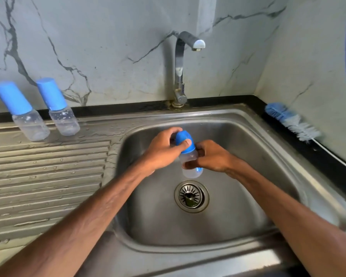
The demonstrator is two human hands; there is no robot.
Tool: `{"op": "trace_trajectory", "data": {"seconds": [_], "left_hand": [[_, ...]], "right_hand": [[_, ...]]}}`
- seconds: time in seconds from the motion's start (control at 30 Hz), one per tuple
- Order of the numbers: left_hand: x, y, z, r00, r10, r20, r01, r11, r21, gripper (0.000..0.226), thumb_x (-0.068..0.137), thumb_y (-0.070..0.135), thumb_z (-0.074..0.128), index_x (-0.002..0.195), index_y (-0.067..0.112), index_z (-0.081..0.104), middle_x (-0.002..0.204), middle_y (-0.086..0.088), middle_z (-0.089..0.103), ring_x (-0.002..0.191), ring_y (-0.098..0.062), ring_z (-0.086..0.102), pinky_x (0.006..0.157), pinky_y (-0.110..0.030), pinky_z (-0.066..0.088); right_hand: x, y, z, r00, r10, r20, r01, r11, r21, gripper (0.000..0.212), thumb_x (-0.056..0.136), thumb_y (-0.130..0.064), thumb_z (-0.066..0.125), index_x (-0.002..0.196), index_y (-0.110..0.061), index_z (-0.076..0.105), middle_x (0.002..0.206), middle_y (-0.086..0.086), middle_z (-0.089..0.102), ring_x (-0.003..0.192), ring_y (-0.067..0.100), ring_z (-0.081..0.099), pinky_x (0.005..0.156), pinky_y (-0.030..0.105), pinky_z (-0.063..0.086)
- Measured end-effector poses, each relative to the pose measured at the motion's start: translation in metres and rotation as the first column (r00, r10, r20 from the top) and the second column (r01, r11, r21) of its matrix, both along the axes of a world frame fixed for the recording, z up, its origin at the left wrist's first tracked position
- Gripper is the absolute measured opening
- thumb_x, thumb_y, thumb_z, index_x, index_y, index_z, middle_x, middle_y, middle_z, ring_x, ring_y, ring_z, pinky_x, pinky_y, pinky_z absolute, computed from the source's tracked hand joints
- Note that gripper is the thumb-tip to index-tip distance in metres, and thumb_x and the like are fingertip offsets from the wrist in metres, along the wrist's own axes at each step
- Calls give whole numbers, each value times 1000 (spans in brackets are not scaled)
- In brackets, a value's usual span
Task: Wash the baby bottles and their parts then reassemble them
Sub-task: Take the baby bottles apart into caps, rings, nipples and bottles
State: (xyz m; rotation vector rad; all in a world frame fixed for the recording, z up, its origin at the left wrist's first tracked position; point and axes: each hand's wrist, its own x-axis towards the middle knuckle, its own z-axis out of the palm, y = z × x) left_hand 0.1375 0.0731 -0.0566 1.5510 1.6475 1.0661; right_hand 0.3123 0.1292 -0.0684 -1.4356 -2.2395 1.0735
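A steel sink (238,196) lies below the left grip (162,150), clasping the blue cap (183,137), and the right grip (212,156), clasping the clear bottle (190,155). Two capped bottles (31,124) stand leftward.

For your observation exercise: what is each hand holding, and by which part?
One baby bottle: left hand grips its blue cap, right hand its clear body.

Over the steel sink (238,136), the left hand (162,150) grips the blue cap (183,141) of a clear baby bottle (191,162) while the right hand (212,156) holds its body, two capped bottles (21,110) (58,106) stand far left on the wet drainboard (48,176), and a bottle brush (292,121) lies far right.
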Motion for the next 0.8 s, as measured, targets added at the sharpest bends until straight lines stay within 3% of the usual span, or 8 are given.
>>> {"op": "trace_trajectory", "data": {"seconds": [0.07,0.13,0.3,0.53,0.7,0.8], "left_hand": [[-1,-1,1,998,-45,51,45,999,3,44,97,29,71,138,22,59,126,5,69,113,-7,66,91,-11,51],[-2,0,-2,993,-104,59,104,995,7,43,97,25,71,139,22,59,127,4,70,116,-9,66,99,-19,52],[-9,3,-6,980,-157,123,156,988,15,45,97,17,71,140,20,58,126,1,72,117,-11,68,106,-29,51],[-4,6,-11,983,-103,150,91,992,86,46,94,21,74,138,18,60,122,4,74,112,-10,71,106,-34,53],[1,2,-7,996,13,84,-25,989,145,42,91,29,79,130,21,67,112,8,77,103,-6,73,102,-32,55],[10,-4,-4,987,152,53,-160,964,214,41,84,32,85,121,19,73,101,7,79,92,-6,75,91,-27,59]], "right_hand": [[0,2,-2,999,42,-35,-43,998,-38,71,47,-56,83,100,-10,73,91,13,72,84,23,70,87,53,59],[0,2,-1,996,69,-60,-73,995,-65,67,51,-49,85,106,-12,73,104,14,75,98,29,74,97,56,58],[0,1,0,988,76,-132,-91,989,-114,66,56,-40,87,115,-14,72,107,8,77,104,23,73,101,49,57],[2,5,-3,983,64,-172,-76,995,-65,40,76,-22,89,112,-11,74,104,9,78,100,24,75,99,48,59],[-7,1,-4,990,35,-136,-27,998,58,66,55,-54,86,106,-12,74,99,12,77,94,30,74,88,52,61],[-11,-1,-2,994,15,-112,0,992,127,57,66,-44,92,105,-7,74,90,14,74,80,27,71,77,45,61]]}}
